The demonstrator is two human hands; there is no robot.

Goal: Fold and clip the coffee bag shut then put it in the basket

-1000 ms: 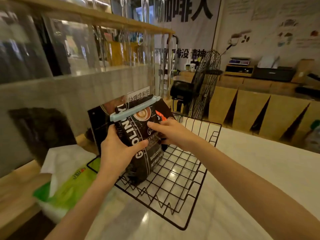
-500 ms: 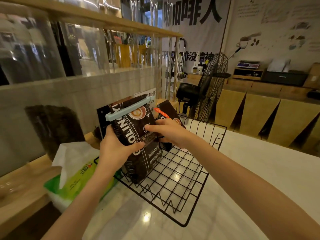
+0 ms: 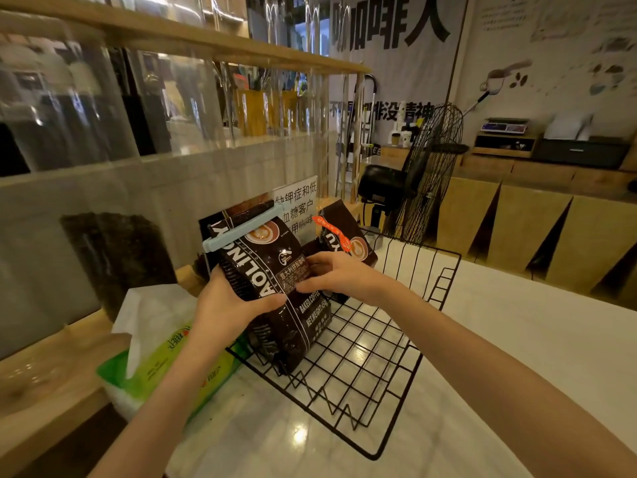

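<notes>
A dark coffee bag point(image 3: 275, 281) with white lettering stands tilted in the near left part of the black wire basket point(image 3: 406, 384). A pale blue clip point(image 3: 241, 227) runs across its folded top. My left hand point(image 3: 227, 301) grips the bag's left side, thumb across the front. My right hand point(image 3: 341, 274) holds the bag's right edge. A second dark coffee bag point(image 3: 348, 236) with an orange clip point(image 3: 332, 231) stands in the basket behind my right hand.
A green and white tissue pack point(image 3: 162, 357) lies against the basket's left side. Behind it rises a glass and stone partition point(image 3: 103, 188) with a printed sign point(image 3: 296, 208). A black fan point(image 3: 427, 170) stands beyond the basket. The white counter point(image 3: 517, 339) extends right.
The bag has sunk lower into the basket and stands a little more upright. Both hands have stayed on it, and the second bag now shows more fully behind.
</notes>
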